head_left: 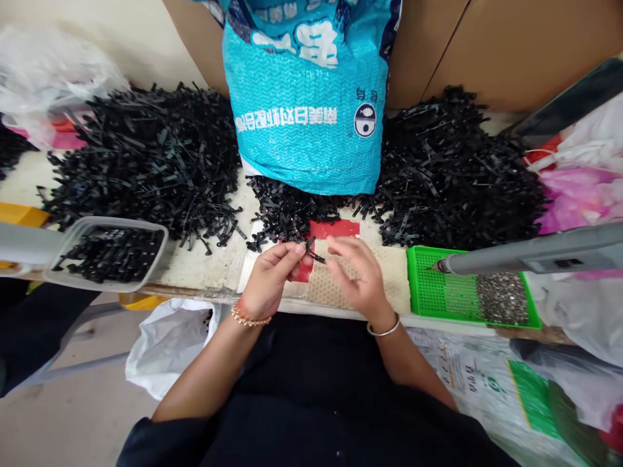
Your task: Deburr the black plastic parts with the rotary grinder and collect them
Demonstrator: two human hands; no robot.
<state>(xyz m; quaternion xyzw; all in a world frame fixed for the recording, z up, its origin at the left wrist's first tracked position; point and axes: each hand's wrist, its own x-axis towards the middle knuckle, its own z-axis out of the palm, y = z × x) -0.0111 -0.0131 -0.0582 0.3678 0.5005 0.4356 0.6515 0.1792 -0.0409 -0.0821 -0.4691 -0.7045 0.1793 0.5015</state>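
Note:
Between the thumb and finger of my left hand [276, 272] is a small black plastic part [316, 255], shaped like narrow strips set at an angle. My right hand [357, 275] is just to the right of it, fingers spread and curved, with nothing visible in its grasp. The part's right end points toward my right thumb; whether they touch I cannot tell. Under my hands lie a beige honeycomb-textured mat [384, 266] and a red patch [335, 229]. A small heap of similar black parts [285, 207] lies just beyond.
Large heaps of black parts stand left [156, 155] and right [452, 168] of a blue woven sack [306, 143]. A clear plastic tub [153, 233] holds more. To the right, a grey powered screwdriver [525, 255] extends over a green tray [421, 305] containing small metal screws [501, 298].

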